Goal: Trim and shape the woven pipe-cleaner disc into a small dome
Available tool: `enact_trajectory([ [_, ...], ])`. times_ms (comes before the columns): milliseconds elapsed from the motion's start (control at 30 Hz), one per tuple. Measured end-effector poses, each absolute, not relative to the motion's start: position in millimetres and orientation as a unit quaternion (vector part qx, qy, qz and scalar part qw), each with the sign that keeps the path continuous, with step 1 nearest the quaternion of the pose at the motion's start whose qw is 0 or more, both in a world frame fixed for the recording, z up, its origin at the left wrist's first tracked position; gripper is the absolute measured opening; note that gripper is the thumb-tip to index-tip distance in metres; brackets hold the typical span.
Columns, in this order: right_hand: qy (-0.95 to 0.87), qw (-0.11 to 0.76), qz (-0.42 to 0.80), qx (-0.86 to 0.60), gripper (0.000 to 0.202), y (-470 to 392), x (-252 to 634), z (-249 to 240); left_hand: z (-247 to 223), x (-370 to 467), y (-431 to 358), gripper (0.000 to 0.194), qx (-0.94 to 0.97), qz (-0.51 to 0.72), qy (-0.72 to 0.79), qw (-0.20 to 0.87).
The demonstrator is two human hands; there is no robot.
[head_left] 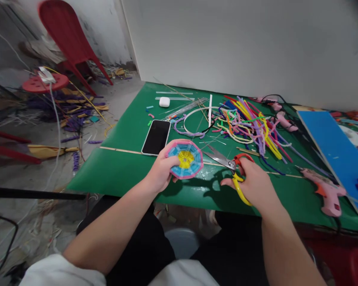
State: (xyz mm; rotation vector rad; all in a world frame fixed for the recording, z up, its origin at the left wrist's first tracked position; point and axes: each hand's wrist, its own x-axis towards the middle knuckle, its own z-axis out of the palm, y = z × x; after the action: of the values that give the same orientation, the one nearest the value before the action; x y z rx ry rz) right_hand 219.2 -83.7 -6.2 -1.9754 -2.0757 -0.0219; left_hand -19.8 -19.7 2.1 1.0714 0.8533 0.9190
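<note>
My left hand (162,170) grips a small octagonal disc (185,159) by its left edge, the thumb lying across its face. The disc has a yellow centre, a blue ring and a pink rim. In my right hand (254,182) is a pair of scissors (226,162) with one red and one yellow handle loop. Their blades are spread apart and point left toward the disc's right edge, with a small gap between. Just behind the left hand lies a phone (156,137) with a dark screen.
A pile of coloured pipe cleaners (250,123) lies at the back right, beside a white hoop (197,119). A pink glue gun (325,190) rests at the right near a blue board (331,143). A white earbud case (164,102) sits behind the phone. A white panel (226,43) stands along the back.
</note>
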Motion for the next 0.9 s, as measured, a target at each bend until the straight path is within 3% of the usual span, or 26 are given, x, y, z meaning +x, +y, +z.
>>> enact_trajectory([
  [233,-0.708,0.104,0.031,-0.698,0.049,-83.6,214.3,-5.1,5.6,-18.2,-22.4,0.056,0.477,0.319,0.362,0.735],
  [400,-0.715,0.105,0.194,-0.663,0.038,-85.4,210.6,-1.6,9.5,-15.9,-25.3,0.049,0.470,0.314,0.354,0.745],
  [567,-0.696,0.159,0.349,-0.607,0.050,-86.6,203.1,4.5,14.4,-13.3,-26.5,0.040,0.471,0.326,0.366,0.733],
  [900,-0.686,0.177,0.376,-0.597,0.062,-85.7,200.6,4.0,15.9,-12.0,-25.9,0.053,0.480,0.321,0.395,0.715],
])
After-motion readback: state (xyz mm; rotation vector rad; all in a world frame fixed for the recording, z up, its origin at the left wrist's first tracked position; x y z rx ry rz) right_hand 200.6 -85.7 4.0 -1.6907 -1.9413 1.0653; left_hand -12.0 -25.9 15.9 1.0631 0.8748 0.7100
